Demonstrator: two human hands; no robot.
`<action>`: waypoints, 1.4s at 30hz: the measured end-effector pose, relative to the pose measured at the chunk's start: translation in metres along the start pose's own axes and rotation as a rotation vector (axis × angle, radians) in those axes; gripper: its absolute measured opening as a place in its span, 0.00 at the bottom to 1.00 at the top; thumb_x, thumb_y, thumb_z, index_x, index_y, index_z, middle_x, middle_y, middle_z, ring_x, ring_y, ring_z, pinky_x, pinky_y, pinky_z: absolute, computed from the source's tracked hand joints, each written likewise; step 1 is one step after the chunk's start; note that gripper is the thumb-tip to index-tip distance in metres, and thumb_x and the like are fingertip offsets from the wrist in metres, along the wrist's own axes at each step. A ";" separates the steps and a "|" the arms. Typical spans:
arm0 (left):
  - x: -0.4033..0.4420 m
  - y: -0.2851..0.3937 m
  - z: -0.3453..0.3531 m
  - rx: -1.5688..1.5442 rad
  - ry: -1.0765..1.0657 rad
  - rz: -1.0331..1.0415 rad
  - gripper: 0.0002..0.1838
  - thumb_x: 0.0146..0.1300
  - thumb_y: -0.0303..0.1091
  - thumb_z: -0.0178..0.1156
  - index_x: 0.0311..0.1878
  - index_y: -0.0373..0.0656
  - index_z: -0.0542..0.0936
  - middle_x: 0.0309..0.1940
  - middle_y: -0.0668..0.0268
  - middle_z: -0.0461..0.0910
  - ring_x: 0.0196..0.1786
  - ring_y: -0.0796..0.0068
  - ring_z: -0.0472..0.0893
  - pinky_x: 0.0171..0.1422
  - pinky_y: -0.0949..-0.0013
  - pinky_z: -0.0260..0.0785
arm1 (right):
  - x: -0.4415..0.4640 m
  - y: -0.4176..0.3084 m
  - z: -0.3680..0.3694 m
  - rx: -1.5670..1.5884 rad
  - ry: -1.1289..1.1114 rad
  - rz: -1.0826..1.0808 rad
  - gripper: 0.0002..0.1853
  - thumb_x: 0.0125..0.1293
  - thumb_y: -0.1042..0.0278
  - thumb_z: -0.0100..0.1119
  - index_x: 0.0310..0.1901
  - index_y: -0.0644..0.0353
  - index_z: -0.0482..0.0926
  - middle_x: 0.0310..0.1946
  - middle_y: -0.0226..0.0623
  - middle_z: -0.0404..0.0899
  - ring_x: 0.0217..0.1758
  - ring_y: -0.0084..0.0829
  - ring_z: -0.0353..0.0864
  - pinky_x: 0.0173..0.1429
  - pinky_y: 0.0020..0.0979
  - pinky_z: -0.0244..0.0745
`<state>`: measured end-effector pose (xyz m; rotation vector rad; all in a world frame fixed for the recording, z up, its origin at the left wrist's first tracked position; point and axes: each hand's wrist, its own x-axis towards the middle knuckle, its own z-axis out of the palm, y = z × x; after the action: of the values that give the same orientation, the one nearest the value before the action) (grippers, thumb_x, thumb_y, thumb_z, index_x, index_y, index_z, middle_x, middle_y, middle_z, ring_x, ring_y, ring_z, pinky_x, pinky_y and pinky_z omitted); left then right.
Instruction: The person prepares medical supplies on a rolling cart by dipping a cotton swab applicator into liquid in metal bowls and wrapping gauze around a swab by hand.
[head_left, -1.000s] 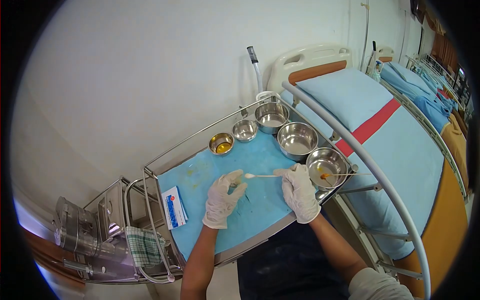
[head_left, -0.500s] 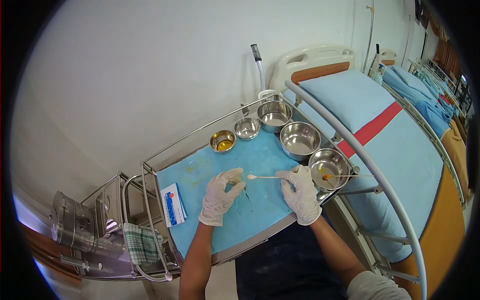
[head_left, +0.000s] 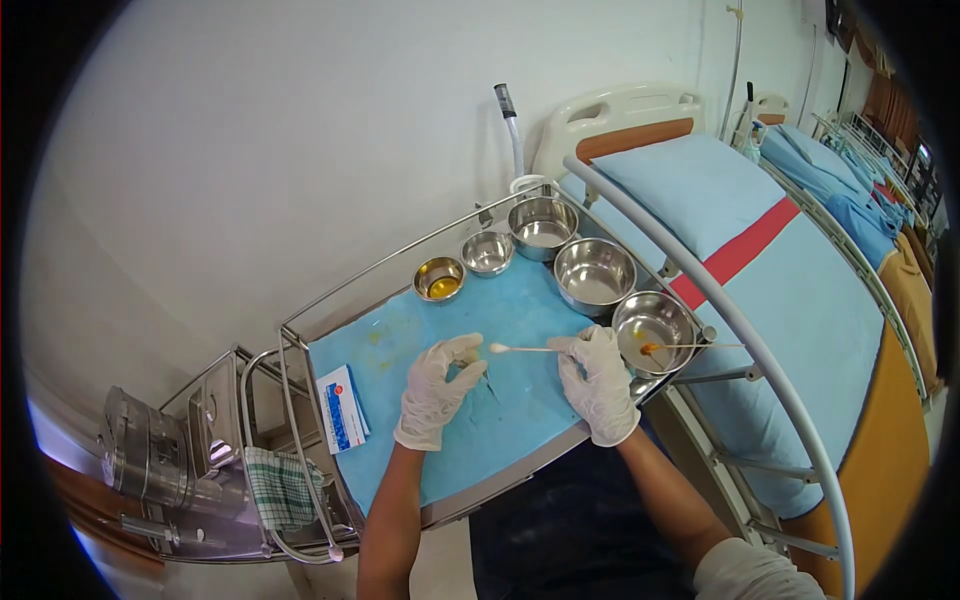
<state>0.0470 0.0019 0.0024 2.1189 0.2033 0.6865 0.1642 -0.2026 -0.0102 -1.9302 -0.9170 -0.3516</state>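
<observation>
My right hand (head_left: 597, 388), in a white glove, pinches the stick of a cotton swab (head_left: 520, 349), whose white tip points left. My gloved left hand (head_left: 437, 392) hovers over the blue sheet (head_left: 480, 455) with thumb and fingers apart, holding nothing, a little left of the swab tip. Beside my right hand is a steel bowl (head_left: 672, 309) with a used swab (head_left: 690, 346), its tip stained orange. A small bowl (head_left: 440, 280) farther back contains yellow-brown liquid.
Three more steel bowls, among them a small one (head_left: 487, 255), line the trolley's back right. A white and blue packet (head_left: 343, 410) lies at the left. A checked cloth (head_left: 283, 488) hangs from the left rail. The bed's curved rail (head_left: 742, 325) runs along the right.
The view has shifted slightly. My left hand has moved a little to the left, away from the swab tip. My right hand still grips the swab in nearly the same place.
</observation>
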 end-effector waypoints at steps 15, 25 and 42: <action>-0.001 0.000 0.001 0.022 0.000 0.012 0.20 0.56 0.24 0.69 0.54 0.41 0.84 0.35 0.69 0.83 0.35 0.76 0.78 0.47 0.74 0.72 | 0.000 -0.002 0.001 -0.017 0.005 -0.006 0.11 0.59 0.76 0.60 0.43 0.55 0.86 0.34 0.34 0.67 0.39 0.34 0.67 0.42 0.31 0.67; -0.001 -0.002 0.001 -0.015 -0.003 0.022 0.20 0.56 0.24 0.69 0.54 0.41 0.84 0.36 0.69 0.83 0.36 0.76 0.79 0.47 0.74 0.72 | 0.001 -0.003 0.001 -0.016 0.002 -0.020 0.11 0.59 0.77 0.60 0.43 0.56 0.86 0.34 0.34 0.67 0.39 0.33 0.67 0.43 0.30 0.67; -0.001 -0.004 0.005 -0.014 -0.004 0.022 0.20 0.56 0.28 0.70 0.53 0.44 0.84 0.36 0.69 0.83 0.37 0.73 0.80 0.48 0.72 0.72 | 0.001 -0.006 -0.004 0.013 -0.067 0.004 0.11 0.60 0.76 0.59 0.43 0.57 0.86 0.36 0.35 0.67 0.39 0.34 0.68 0.44 0.30 0.67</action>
<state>0.0492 0.0002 -0.0040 2.1119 0.1732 0.6947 0.1613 -0.2037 -0.0035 -1.9415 -0.9568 -0.2797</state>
